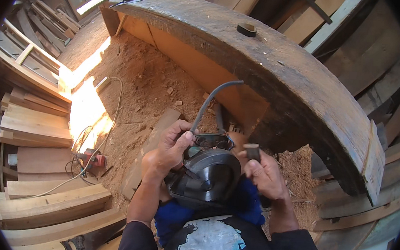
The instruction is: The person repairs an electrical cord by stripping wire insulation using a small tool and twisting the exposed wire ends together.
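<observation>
My left hand (pixel 174 142) pinches the lower end of a curved grey flexible tube (pixel 212 97) between thumb and fingers. The tube arcs up and to the right, its far end free in front of the bench. In my lap sits a black, rounded, shiny housing (pixel 209 178), with a dark, glossy lens-like part (pixel 212 140) at its far side; I cannot tell its kind. To the right of it my right hand (pixel 266 174) is closed around a small dark block with a pale end (pixel 253 151). Between my legs lies blue cloth (pixel 245 200).
A long, worn wooden bench (pixel 281 60) curves across ahead and right; a dark oval object (pixel 246 30) lies on it. Sawdust (pixel 141 86) covers the ground. Left are stacked planks (pixel 55 203), a red power tool (pixel 93 158) with a cord, and a handsaw (pixel 75 246).
</observation>
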A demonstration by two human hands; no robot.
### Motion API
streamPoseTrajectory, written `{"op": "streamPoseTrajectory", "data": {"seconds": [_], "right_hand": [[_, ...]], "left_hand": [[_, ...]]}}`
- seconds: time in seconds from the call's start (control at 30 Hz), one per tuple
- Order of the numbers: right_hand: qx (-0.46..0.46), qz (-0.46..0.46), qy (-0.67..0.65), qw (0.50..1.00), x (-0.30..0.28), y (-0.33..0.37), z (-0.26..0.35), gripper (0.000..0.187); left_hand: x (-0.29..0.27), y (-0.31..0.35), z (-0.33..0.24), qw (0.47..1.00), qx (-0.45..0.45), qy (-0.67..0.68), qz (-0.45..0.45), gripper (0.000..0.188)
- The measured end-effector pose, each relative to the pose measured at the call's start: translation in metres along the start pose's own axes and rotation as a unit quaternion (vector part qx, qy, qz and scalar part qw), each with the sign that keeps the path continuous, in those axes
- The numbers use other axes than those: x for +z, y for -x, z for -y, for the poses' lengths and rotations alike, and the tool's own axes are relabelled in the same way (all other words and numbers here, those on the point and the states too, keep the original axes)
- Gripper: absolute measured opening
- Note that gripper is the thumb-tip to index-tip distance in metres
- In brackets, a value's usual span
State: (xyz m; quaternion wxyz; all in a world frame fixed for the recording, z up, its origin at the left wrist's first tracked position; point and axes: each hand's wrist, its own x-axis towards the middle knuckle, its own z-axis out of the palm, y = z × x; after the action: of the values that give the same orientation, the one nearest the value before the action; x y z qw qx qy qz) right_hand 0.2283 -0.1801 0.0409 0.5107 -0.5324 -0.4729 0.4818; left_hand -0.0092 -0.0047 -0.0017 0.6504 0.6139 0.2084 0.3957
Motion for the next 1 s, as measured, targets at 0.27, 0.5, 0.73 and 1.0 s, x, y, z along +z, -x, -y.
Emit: {"op": "streamPoseTrajectory", "data": {"seconds": [0.27,0.5,0.73,1.0], "right_hand": [[0.159,-0.229,0.533,0.799,-0.065,0.043,-0.165,0.030],[-0.063,-0.184,0.153,0.969,0.009,0.000,-0.010,0.034],[-0.107,0.062,0.229,0.965,0.019,-0.058,-0.023,0.041],[-0.096,0.067,0.025,0.993,0.038,-0.046,-0.037,0.045]], "left_hand": [[0.001,-0.007,0.000,0.999,0.017,0.019,0.030,0.015],[-0.001,-0.002,-0.004,0.999,0.020,-0.028,0.036,0.015],[-0.001,-0.001,-0.006,0.999,0.034,0.020,0.031,0.016],[-0.010,-0.001,0.006,0.995,0.013,0.077,0.059,0.015]]}}
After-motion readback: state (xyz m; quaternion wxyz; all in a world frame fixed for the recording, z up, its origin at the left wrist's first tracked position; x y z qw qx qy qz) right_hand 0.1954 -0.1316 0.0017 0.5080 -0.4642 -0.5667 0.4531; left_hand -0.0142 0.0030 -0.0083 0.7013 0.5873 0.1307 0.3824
